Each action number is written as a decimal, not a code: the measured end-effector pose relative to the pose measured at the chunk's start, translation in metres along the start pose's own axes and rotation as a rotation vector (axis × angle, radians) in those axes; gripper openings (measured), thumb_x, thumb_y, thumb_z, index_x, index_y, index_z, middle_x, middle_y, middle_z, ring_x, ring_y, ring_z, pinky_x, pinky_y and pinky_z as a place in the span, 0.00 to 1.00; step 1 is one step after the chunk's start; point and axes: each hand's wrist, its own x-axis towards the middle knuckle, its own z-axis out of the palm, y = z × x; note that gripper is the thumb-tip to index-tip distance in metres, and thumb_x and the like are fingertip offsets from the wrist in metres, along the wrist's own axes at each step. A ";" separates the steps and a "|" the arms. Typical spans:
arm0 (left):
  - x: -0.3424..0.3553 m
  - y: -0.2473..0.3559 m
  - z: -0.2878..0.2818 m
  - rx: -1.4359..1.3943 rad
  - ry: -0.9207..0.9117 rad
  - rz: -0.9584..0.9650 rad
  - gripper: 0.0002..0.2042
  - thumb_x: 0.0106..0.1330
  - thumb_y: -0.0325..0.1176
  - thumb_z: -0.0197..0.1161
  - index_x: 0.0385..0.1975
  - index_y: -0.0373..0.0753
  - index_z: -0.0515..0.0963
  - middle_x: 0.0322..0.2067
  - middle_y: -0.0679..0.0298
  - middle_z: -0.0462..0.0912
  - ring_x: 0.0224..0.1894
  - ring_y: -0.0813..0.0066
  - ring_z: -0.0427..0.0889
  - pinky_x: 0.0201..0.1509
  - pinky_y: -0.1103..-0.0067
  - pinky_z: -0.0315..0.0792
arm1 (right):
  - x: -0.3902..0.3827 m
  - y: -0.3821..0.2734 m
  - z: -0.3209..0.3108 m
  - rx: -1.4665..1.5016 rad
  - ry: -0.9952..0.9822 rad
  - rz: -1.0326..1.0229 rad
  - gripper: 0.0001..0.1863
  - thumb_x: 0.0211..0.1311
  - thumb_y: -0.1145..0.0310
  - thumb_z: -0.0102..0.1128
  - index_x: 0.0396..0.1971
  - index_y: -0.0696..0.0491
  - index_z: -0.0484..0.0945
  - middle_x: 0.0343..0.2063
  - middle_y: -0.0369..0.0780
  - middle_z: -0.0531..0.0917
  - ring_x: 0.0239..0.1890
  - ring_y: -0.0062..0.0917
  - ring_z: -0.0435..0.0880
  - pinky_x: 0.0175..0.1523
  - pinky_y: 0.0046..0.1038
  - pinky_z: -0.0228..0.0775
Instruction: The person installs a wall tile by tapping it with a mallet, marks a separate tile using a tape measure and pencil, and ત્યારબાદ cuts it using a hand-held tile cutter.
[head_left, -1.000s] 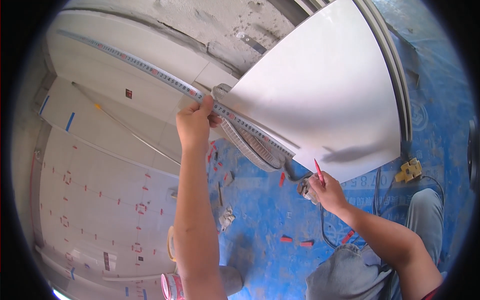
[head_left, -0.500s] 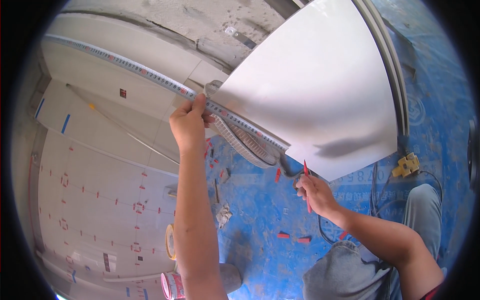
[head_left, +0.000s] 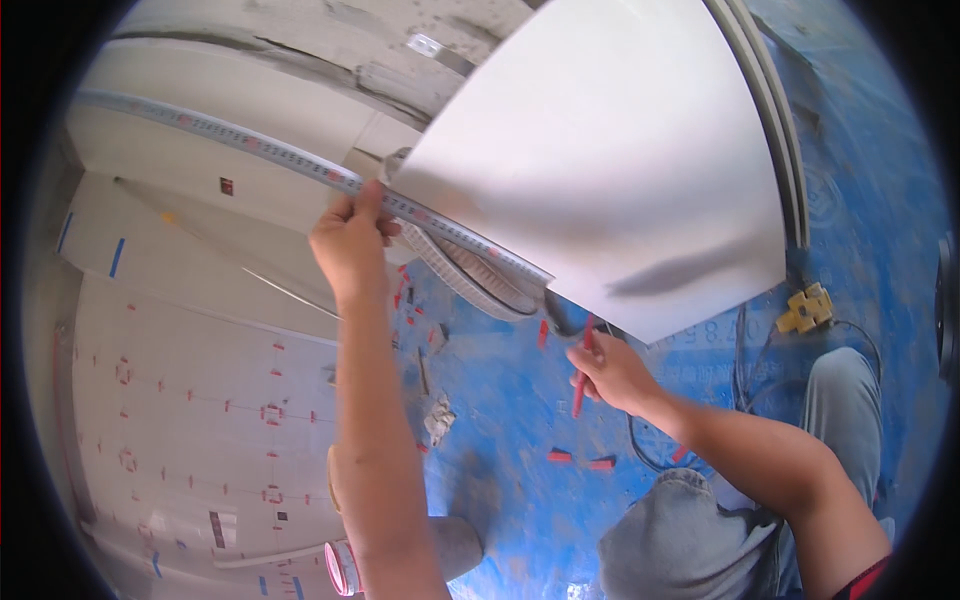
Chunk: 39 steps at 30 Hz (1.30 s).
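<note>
My left hand [head_left: 350, 240] pinches a long metal ruler [head_left: 250, 150] and presses it against the lower edge of a large white tile [head_left: 610, 160]. The ruler runs from the upper left down to the tile's near corner. My right hand [head_left: 612, 372] grips a red pencil [head_left: 581, 380] close under that corner, tip pointing up at the tile's edge. A notched trowel [head_left: 470, 275] lies just below the ruler, between my two hands.
Laid white tiles with red spacers [head_left: 200, 400] cover the floor at left. The blue membrane floor [head_left: 500, 470] carries loose red wedges [head_left: 560, 456], a yellow connector [head_left: 808, 308] with a black cable, and my knee in jeans [head_left: 690, 540]. A tape roll [head_left: 342, 565] sits near my left elbow.
The tile and ruler have shifted left and down in view. My right hand has moved left and lowered the red pencil toward the tile's near corner.
</note>
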 end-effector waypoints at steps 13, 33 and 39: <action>-0.009 0.000 0.002 0.031 0.077 0.025 0.12 0.64 0.35 0.65 0.22 0.33 0.78 0.15 0.67 0.74 0.17 0.83 0.70 0.22 0.84 0.61 | 0.028 -0.012 0.023 0.157 -0.035 -0.080 0.16 0.70 0.59 0.46 0.34 0.59 0.68 0.25 0.42 0.81 0.20 0.24 0.79 0.27 0.27 0.71; -0.007 -0.004 0.001 0.046 0.072 0.040 0.13 0.63 0.38 0.66 0.29 0.31 0.80 0.18 0.66 0.76 0.18 0.81 0.71 0.24 0.84 0.62 | 0.052 -0.023 0.036 0.200 0.006 -0.170 0.16 0.72 0.60 0.43 0.39 0.60 0.68 0.26 0.42 0.82 0.23 0.24 0.81 0.33 0.27 0.77; -0.007 -0.004 0.003 0.045 0.077 0.038 0.12 0.63 0.38 0.66 0.29 0.32 0.81 0.17 0.67 0.75 0.18 0.81 0.70 0.23 0.84 0.61 | 0.056 -0.024 0.041 0.244 0.035 -0.145 0.16 0.71 0.61 0.42 0.39 0.60 0.68 0.27 0.43 0.82 0.23 0.23 0.81 0.33 0.27 0.77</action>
